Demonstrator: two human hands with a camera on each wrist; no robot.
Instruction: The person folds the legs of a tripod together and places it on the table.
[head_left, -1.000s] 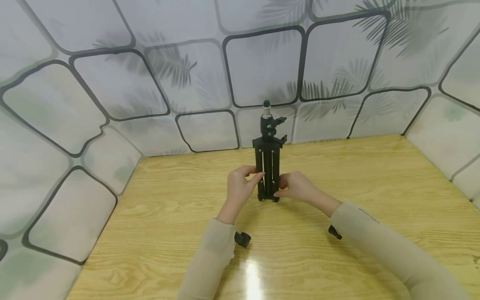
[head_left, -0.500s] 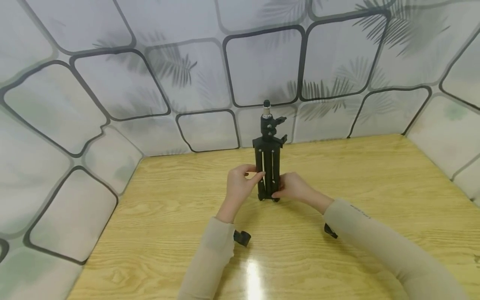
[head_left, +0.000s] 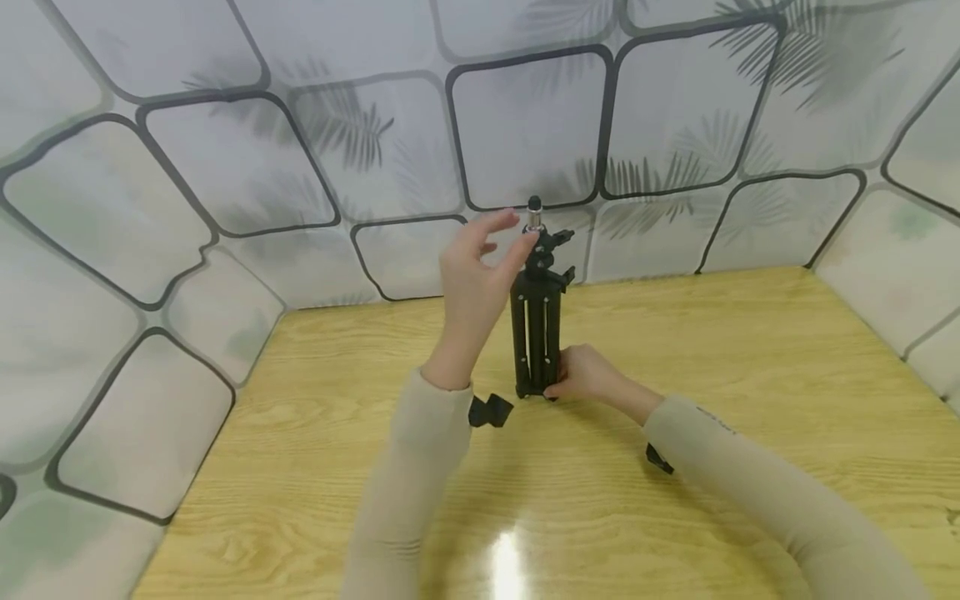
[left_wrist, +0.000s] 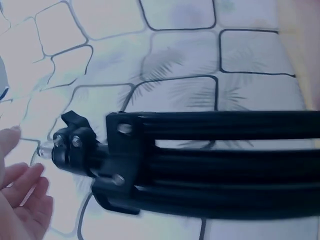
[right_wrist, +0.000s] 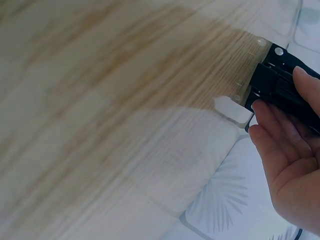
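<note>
A folded black tripod stand (head_left: 536,333) stands upright on the table, legs drawn together, with a silver post tip and knobs at its top. My right hand (head_left: 591,375) holds the foot of its legs between thumb and fingers; the right wrist view shows the thumb on one side of the tripod stand (right_wrist: 280,80) and the fingers on the other. Up by the post stays my left hand (head_left: 476,287), thumb and fingers spread apart. In the left wrist view, a gap separates my left hand (left_wrist: 25,200) from the silver tip (left_wrist: 46,150).
The wood-grain table (head_left: 315,467) runs back to a pale wall covering (head_left: 528,125) with dark outlined shapes and leaf prints. Small black devices sit at both wrists, one by the left cuff (head_left: 491,411) and one by the right cuff (head_left: 659,459).
My left hand has let go of the tripod stand's legs and risen to the level of its top. The right hand has stayed at the foot.
</note>
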